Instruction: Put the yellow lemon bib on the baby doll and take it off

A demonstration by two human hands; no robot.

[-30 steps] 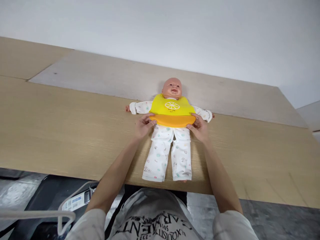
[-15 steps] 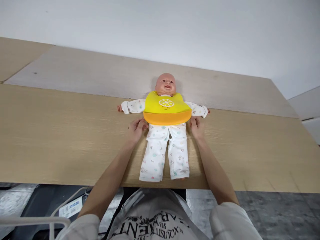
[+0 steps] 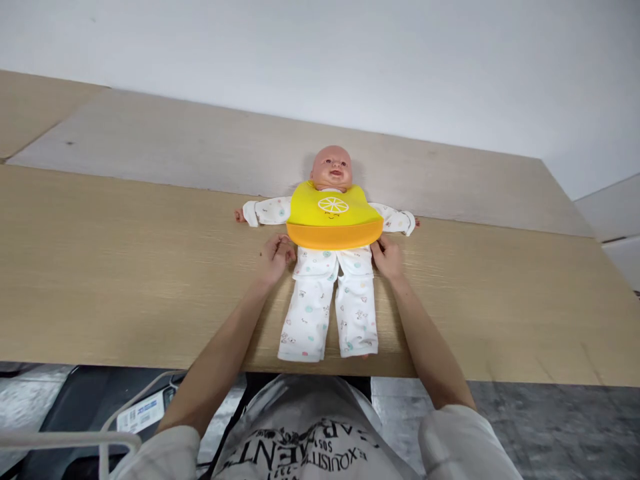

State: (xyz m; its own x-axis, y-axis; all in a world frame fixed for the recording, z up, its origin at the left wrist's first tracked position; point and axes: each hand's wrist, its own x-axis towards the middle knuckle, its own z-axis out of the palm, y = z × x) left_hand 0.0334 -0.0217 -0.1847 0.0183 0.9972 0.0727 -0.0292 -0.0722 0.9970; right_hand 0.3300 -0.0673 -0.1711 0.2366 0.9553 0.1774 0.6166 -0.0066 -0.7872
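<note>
A baby doll (image 3: 331, 163) lies on its back on the table, arms spread and legs toward me. Its pyjamas (image 3: 306, 320) are white with a small coloured print. Over its chest is a yellow silicone bib (image 3: 307, 203) with a citrus-slice picture and an orange catch pocket (image 3: 334, 235) along the bottom. My left hand (image 3: 276, 259) rests beside the pocket's left end, fingers curled and nothing visible in them. At the opposite end, my right hand (image 3: 387, 259) has its thumb and fingers closed by the bib's corner and the pyjama top; what they pinch, if anything, is hidden.
The wooden table (image 3: 125, 267) has a paler strip along its back, against a white wall (image 3: 320, 60). Below its front edge on the left are a dark chair (image 3: 80, 407), a white cable and a labelled white item (image 3: 143, 413).
My right hand has shifted a little left, in toward the bib's corner and the doll's side. The left hand has barely moved, and the doll lies as before.
</note>
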